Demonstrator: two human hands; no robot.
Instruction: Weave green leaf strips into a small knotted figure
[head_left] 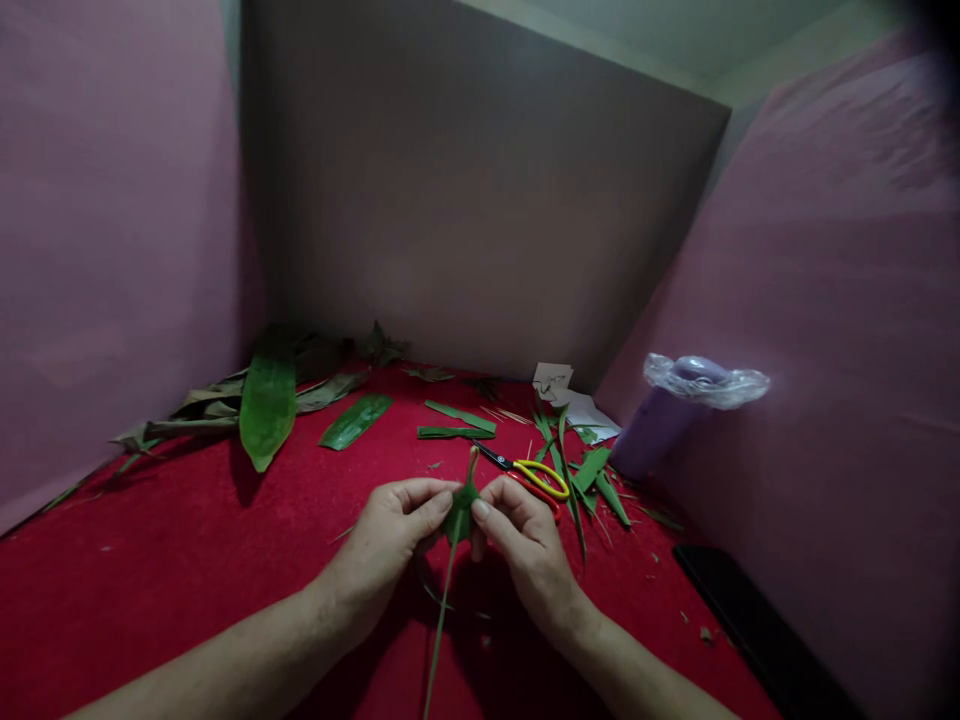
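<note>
Observed thin stem (440, 630) at bottom edge. Found leaf (466, 500) pinched by left hand (396, 525) and right hand (525, 532), lower centre.

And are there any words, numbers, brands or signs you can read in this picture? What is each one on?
No words, numbers, brands or signs can be read.
Small white paper card at the back: dark marks, too small and blurred to read.
Black-bladed scissors with yellow and red handles: no lettering can be made out.
Small dark-green leaf piece between the hands: no writing seen.
</note>
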